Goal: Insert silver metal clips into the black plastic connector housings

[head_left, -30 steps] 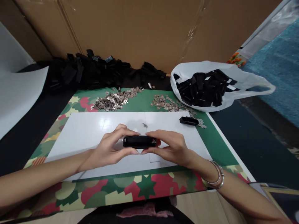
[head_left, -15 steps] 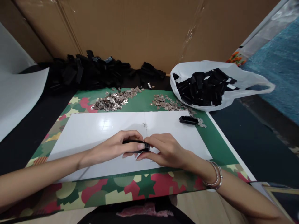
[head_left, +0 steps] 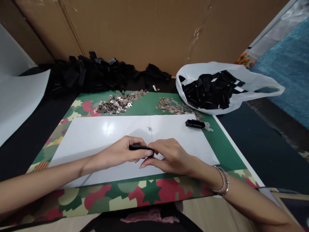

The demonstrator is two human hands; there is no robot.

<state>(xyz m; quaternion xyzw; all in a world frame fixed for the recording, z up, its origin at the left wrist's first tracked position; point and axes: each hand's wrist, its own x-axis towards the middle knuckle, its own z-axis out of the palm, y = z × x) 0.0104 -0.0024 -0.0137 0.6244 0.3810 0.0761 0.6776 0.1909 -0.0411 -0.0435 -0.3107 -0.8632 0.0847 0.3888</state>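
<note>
My left hand (head_left: 120,151) and my right hand (head_left: 170,154) meet over the white sheet (head_left: 96,135), both closed on one small black plastic housing (head_left: 138,148). Fingers cover most of the housing; only its top edge and right end show. My right wrist wears silver bangles (head_left: 223,183). A second black housing (head_left: 195,123) lies alone on the sheet's far right corner. One tiny metal piece (head_left: 150,129) lies on the sheet just beyond my hands.
Two heaps of small metal contacts (head_left: 118,103) (head_left: 172,107) lie on the green patterned mat (head_left: 149,190). A pile of black housings (head_left: 96,72) lines the cardboard wall. A white plastic bag (head_left: 256,84) of black housings sits at the right.
My hands have lowered and drawn together, turning the black housing so fingers now hide most of it. A second ago it was held up lengthwise between both hands.
</note>
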